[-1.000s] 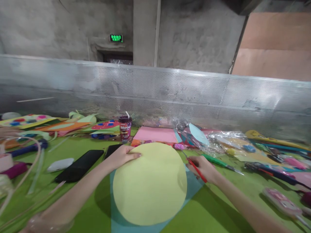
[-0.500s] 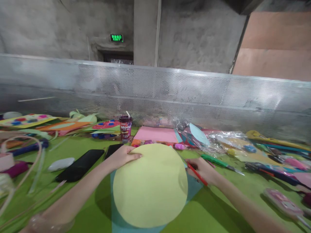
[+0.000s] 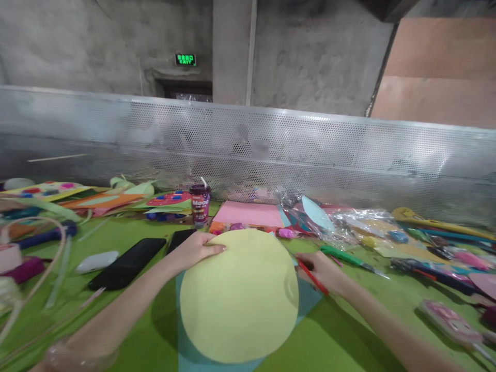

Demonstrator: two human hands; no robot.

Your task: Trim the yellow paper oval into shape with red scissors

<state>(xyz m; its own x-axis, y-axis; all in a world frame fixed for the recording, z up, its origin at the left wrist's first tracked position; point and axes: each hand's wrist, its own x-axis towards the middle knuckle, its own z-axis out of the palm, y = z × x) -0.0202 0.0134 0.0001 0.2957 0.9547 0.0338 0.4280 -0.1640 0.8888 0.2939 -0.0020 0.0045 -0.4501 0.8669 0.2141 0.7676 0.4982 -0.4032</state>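
Observation:
A large pale yellow paper circle lies over a sheet of blue paper, whose edges show past it at the right and lower left. My left hand holds the circle at its upper left edge, thumb on top; the other fingers are partly hidden. At the circle's right edge, my right hand is closed round a slim red pen. Its tip is too blurred to make out against the paper's edge. A green-handled cutter lies just beyond my right hand.
On the green table, a black phone and a white mouse-like object lie left of my forearm. A purple drink cup stands behind, beside pink paper. Plastic wrapping sits back right, a pink device front right. A perforated metal panel borders the back.
Almost nothing differs. My right hand and the red pen have shifted very slightly left; my left hand stays on the yellow circle.

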